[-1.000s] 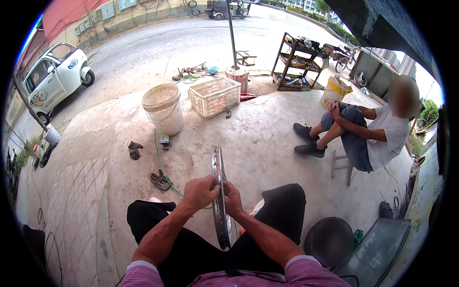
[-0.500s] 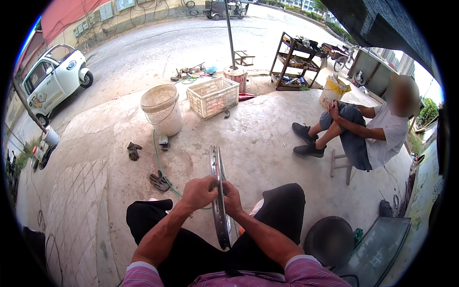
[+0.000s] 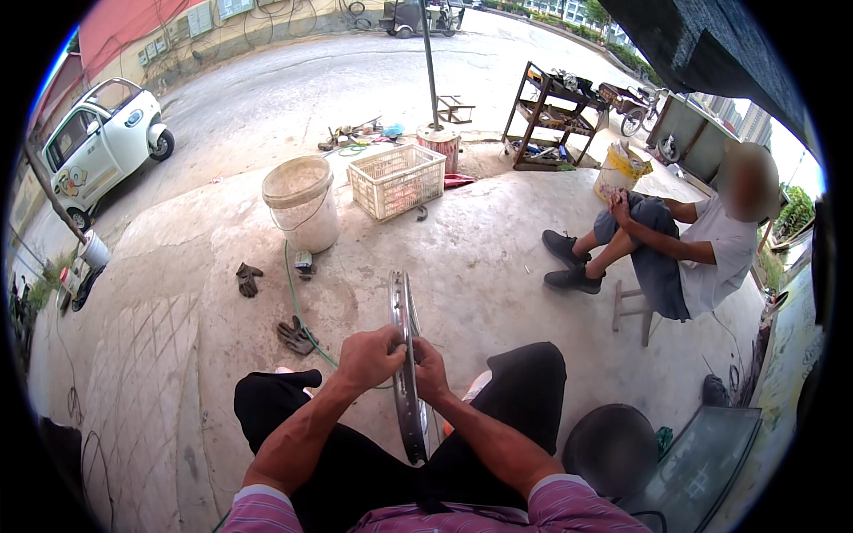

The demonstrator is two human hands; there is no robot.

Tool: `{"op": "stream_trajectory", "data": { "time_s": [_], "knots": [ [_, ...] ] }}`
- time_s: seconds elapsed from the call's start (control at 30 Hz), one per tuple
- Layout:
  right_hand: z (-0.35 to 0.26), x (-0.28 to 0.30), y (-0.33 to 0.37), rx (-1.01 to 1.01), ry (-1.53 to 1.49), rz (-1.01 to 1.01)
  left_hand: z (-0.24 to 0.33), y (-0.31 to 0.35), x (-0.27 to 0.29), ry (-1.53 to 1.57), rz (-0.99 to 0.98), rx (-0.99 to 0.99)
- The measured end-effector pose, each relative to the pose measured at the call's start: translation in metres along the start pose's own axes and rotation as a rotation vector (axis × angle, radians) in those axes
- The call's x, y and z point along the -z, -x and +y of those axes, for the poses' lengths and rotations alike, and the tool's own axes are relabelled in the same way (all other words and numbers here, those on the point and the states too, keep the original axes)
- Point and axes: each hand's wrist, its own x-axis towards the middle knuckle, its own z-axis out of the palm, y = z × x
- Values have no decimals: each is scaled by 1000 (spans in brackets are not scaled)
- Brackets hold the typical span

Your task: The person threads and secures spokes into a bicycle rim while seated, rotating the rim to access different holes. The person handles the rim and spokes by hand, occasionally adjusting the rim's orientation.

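At the far left, a small white car [image 3: 107, 142] stands on the road. Nearer, two dark work gloves lie apart on the concrete: one glove [image 3: 249, 279] farther off, the other glove [image 3: 295, 336] closer to the wearer. A thin green hose [image 3: 294, 289] runs between a large, dirty white bucket [image 3: 306, 218] and the nearer glove. Right of that bucket sits a cream plastic crate [image 3: 395, 188].

Near, in the middle, a silver metal wheel rim [image 3: 410, 425] stands upright, almost edge-on, between the wearer's black-trousered knees. The left hand [image 3: 373, 357] is on its left side, fingers curled in, thumb and fingertips pinching the rim. The right hand [image 3: 431, 369] is opposite, on the right side, its bent fingers also pinching the rim; whether either holds some small part cannot be told.

Farther off to the right stands a dark shelf rack [image 3: 553, 115] loaded with tools and parts, then a yellow bucket [image 3: 620, 169]. At right, a person [image 3: 721, 253] in a pale shirt sits on a low stool [image 3: 633, 309], hands clasped at the knees. Near right, a round black object [image 3: 611, 450] rests beside a glassy panel [image 3: 697, 475].
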Motion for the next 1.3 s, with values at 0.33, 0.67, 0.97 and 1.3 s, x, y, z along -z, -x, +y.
{"op": "stream_trajectory", "data": {
  "time_s": [0.33, 0.67, 0.97, 1.3],
  "knots": [
    [10, 1, -1, 118, 57, 33, -5, -1, -6, -2, 14, 9],
    [7, 0, 21, 26, -56, 2, 3, 7, -2, -83, -103, -45],
    [4, 1, 87, 161, 269, 111, 17, 35, -16, -140, -107, -252],
    [-80, 37, 119, -29, 526, -576, 12, 49, -7, -57, -110, -321]
  ]
}}
